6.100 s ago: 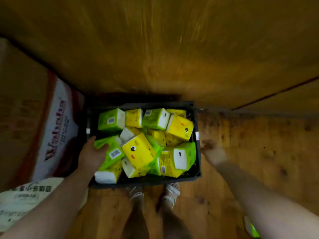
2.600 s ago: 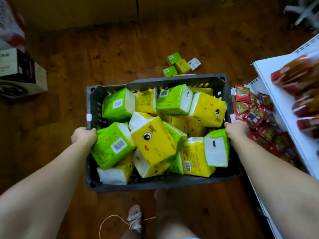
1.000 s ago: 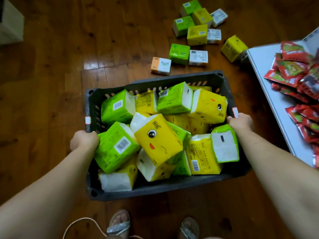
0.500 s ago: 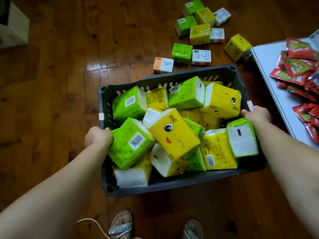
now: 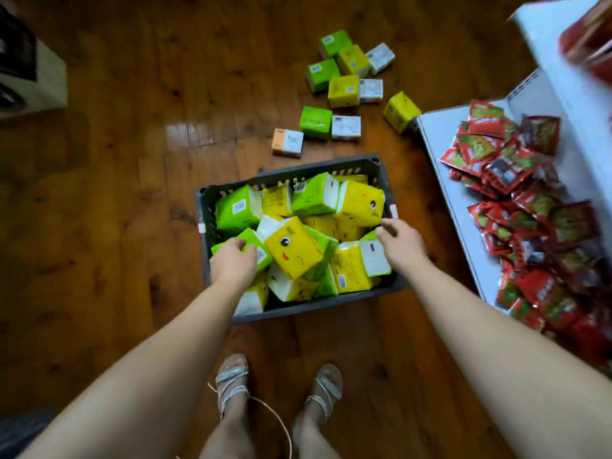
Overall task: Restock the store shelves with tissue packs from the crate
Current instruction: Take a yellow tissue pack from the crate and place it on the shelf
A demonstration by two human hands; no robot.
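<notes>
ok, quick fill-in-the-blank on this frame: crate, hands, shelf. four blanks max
1. The floor under the crate is made of ____.
2. The pack under the left hand is ____.
3. The face pack at the crate's centre is ____.
4. The snack packets on the shelf are ____.

Missing words: wood; green; yellow; red.

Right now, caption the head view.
Crate of tissue packs on floor; left hand on a green pack, right hand at the rim.

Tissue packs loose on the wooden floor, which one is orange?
The orange-and-white tissue pack nearest the dark plastic crate; the others are green, yellow or white.
</notes>
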